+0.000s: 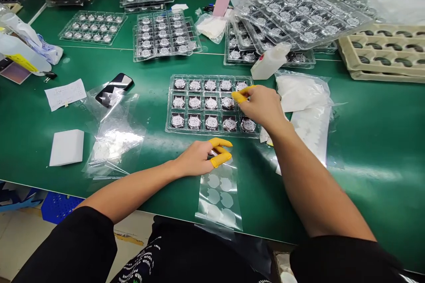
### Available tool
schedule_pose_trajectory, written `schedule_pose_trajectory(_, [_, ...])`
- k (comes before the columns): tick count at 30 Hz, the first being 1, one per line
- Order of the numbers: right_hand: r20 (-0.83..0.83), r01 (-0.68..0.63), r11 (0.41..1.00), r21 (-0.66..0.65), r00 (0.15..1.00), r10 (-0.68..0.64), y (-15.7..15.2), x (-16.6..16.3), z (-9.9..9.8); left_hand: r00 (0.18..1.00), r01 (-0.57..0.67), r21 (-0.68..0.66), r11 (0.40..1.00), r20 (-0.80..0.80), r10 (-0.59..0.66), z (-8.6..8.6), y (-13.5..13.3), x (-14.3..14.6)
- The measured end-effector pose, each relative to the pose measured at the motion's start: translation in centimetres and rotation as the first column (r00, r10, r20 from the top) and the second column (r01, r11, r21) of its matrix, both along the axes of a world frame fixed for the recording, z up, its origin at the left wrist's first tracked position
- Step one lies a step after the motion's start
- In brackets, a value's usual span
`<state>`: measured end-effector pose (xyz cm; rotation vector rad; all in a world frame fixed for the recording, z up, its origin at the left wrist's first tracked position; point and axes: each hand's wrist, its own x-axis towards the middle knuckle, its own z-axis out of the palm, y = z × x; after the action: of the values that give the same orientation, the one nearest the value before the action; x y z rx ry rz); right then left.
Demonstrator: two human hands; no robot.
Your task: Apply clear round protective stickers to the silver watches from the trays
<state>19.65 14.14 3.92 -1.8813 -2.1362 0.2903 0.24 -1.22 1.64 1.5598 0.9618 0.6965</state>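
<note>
A clear plastic tray (172, 130) holding several round silver watch parts lies on the green table in front of me. My right hand (262, 106), with yellow finger cots, is pinched over the tray's right column, near a part in the middle row; what it pinches is too small to make out. My left hand (202, 157), also in yellow cots, rests curled on the top end of a clear film strip (219, 199) carrying several round stickers, pressing it to the table near the front edge.
A black phone (114, 88), paper slips and clear bags lie at left. A white bottle (268, 62) and white wipes (305, 97) sit right of the tray. More filled trays (166, 33) and beige trays (381, 53) crowd the back. Other people's arms reach in at the top.
</note>
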Motion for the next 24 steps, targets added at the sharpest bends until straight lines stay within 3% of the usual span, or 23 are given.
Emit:
schedule_pose_trajectory(2, [0.076, -0.019, 1.0, -0.011, 0.997, 0.02, -0.3, -0.7, -0.5, 0.994, -0.025, -0.028, 0.999, 0.107, 0.028, -0.5, 0.0, 0.1])
schedule_pose_trajectory(5, [0.056, -0.062, 0.998, -0.029, 0.996, 0.063, -0.4, -1.1, -1.0, 0.965, -0.056, -0.064, 0.996, 0.252, 0.07, -1.1, 0.1, 0.1])
schedule_pose_trajectory(8, [-0.071, -0.06, 0.995, -0.083, 0.996, 0.054, 0.4, -1.1, -0.9, 0.973, -0.114, -0.052, 0.992, 0.198, 0.122, -1.4, 0.3, 0.0])
schedule_pose_trajectory(12, [-0.296, 0.006, 0.986, -0.165, 0.954, -0.056, 0.9, -0.9, -0.1, 0.986, -0.123, -0.031, 0.992, 0.11, 0.126, -1.4, 0.4, -0.1])
schedule_pose_trajectory(15, [-0.554, 0.034, 0.989, -0.144, 0.825, -0.109, -1.7, -0.6, 1.0, 0.99, -0.109, -0.022, 0.994, 0.091, 0.11, -1.2, 0.5, -0.1])
schedule_pose_trajectory(18, [-0.793, -0.084, 0.955, -0.283, 0.581, -0.184, -6.6, -0.4, 2.0, 0.981, -0.17, -0.01, 0.985, 0.089, 0.17, -1.2, 0.4, 0.0])
schedule_pose_trajectory(21, [-0.839, -0.161, 0.881, -0.445, 0.419, -0.347, -11.5, -0.7, 1.9, 0.964, -0.241, -0.003, 0.971, 0.112, 0.24, -1.3, 0.4, 0.1])
schedule_pose_trajectory(24, [-0.822, -0.18, 0.832, -0.525, 0.36, -0.441, -13.9, -1.5, 0.8, 0.956, -0.268, -0.004, 0.963, 0.122, 0.267, -1.3, 0.3, 0.2])
